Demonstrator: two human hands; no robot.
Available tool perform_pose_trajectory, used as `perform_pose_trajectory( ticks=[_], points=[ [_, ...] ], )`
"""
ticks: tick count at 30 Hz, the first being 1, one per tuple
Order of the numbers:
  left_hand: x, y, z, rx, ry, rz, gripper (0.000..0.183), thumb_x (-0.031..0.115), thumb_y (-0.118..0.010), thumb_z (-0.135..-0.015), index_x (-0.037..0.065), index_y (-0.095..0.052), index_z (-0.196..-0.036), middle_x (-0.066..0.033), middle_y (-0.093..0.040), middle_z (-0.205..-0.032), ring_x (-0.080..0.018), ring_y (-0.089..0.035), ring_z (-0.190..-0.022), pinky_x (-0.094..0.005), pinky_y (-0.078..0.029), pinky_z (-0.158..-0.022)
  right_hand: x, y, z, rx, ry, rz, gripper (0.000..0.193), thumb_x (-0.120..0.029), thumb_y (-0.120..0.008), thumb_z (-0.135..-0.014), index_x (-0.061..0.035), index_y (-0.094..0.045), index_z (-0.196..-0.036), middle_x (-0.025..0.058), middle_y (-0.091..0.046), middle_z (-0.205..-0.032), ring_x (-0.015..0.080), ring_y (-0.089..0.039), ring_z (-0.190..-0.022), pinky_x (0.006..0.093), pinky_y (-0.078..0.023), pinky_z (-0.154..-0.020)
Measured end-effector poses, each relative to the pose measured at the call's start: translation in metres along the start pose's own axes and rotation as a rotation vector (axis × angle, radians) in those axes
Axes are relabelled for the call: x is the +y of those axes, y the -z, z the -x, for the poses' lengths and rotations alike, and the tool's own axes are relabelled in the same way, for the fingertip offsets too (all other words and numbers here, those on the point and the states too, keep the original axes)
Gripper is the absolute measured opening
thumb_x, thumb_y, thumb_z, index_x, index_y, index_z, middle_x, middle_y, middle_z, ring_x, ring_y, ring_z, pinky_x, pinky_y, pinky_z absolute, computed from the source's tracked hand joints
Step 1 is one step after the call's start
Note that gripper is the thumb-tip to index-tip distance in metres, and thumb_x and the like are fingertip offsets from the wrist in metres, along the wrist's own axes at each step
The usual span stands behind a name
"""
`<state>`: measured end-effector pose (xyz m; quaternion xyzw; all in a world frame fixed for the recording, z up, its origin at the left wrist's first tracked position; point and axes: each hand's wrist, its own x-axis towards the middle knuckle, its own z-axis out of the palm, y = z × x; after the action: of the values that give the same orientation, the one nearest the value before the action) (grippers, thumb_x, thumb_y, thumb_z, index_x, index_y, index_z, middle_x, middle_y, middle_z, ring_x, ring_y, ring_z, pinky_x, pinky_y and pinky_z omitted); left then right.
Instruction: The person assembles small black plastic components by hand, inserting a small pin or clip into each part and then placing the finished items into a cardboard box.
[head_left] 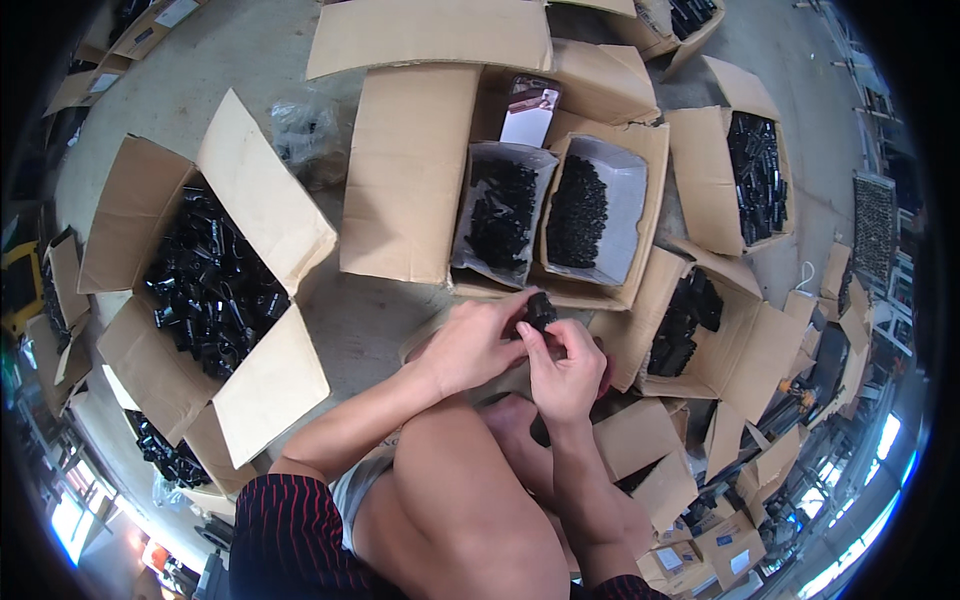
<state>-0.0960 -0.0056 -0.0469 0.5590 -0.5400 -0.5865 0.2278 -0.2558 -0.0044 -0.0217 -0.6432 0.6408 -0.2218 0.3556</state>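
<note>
Both my hands meet in front of my knees, closed around a small black plastic part (540, 312). My left hand (478, 340) grips it from the left, and its fingertips are partly hidden behind the part. From below and the right, my right hand (563, 368) pinches the same piece between thumb and fingers. Just beyond them stands a large cardboard box (405, 180) with two grey trays inside. Its left tray (548, 172) holds loose black pieces; the right tray (625, 200) holds small black parts packed closely. The held part's exact kind cannot be made out.
An open carton (130, 215) full of shiny black parts stands at the left. On the right are a carton of black pieces (757, 175) and a nearer one (735, 340). A clear plastic bag (305, 130) lies on the concrete floor (350, 330). More cartons crowd the lower right.
</note>
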Motion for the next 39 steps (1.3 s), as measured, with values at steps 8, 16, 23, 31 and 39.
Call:
perform_pose_trajectory(
  ticks=[8,16,23,31,39],
  points=[
    [-0.037,0.016,0.011,-0.156,0.112,0.964,0.058,0.009,-0.070,-0.097,0.005,-0.048,-0.150,-0.0019,-0.068,-0.120,-0.0075,-0.059,-0.108,-0.0279,-0.047,-0.099,0.005,-0.003,-0.017,-0.205,-0.390,-0.814,0.014,-0.009,-0.075,-0.093,0.0024,-0.070,-0.099,0.0040,-0.068,-0.100,0.0069,-0.061,-0.078,0.0218,-0.050,-0.070],
    [-0.032,0.003,0.005,-0.153,0.043,0.975,0.039,0.007,-0.068,-0.098,0.001,-0.059,-0.136,-0.0016,-0.069,-0.113,-0.0078,-0.062,-0.100,-0.0277,-0.050,-0.091,0.008,-0.005,-0.021,-0.152,-0.303,-0.537,0.023,-0.013,-0.077,-0.092,0.0009,-0.069,-0.108,0.0048,-0.061,-0.111,0.0083,-0.061,-0.085,0.0238,-0.053,-0.068],
    [-0.028,0.008,0.008,0.038,-0.010,0.613,0.059,0.002,-0.075,-0.089,0.000,-0.052,-0.143,-0.0063,-0.068,-0.119,-0.0127,-0.065,-0.105,-0.0318,-0.054,-0.093,-0.010,-0.007,-0.019,-0.146,-0.234,-0.413,0.037,-0.009,-0.076,-0.091,0.0025,-0.064,-0.123,0.0098,-0.071,-0.107,0.0099,-0.066,-0.091,0.0243,-0.055,-0.072],
    [-0.023,0.019,0.012,0.044,-0.153,0.544,0.068,-0.003,-0.078,-0.084,0.005,-0.050,-0.146,-0.0087,-0.063,-0.130,-0.0159,-0.065,-0.107,-0.0314,-0.057,-0.093,-0.006,-0.001,-0.017,-0.175,-0.219,-0.658,0.038,-0.008,-0.074,-0.094,0.0051,-0.062,-0.128,0.0077,-0.071,-0.109,0.0104,-0.067,-0.093,0.0244,-0.054,-0.081],
    [-0.025,0.019,0.018,0.016,-0.087,0.657,0.069,-0.003,-0.080,-0.083,0.006,-0.052,-0.146,-0.0078,-0.060,-0.134,-0.0143,-0.064,-0.107,-0.0321,-0.056,-0.095,-0.004,-0.002,-0.017,-0.214,-0.228,-0.569,0.036,-0.011,-0.075,-0.093,0.0033,-0.066,-0.124,0.0057,-0.073,-0.101,0.0082,-0.065,-0.086,0.0245,-0.053,-0.076]
  ],
)
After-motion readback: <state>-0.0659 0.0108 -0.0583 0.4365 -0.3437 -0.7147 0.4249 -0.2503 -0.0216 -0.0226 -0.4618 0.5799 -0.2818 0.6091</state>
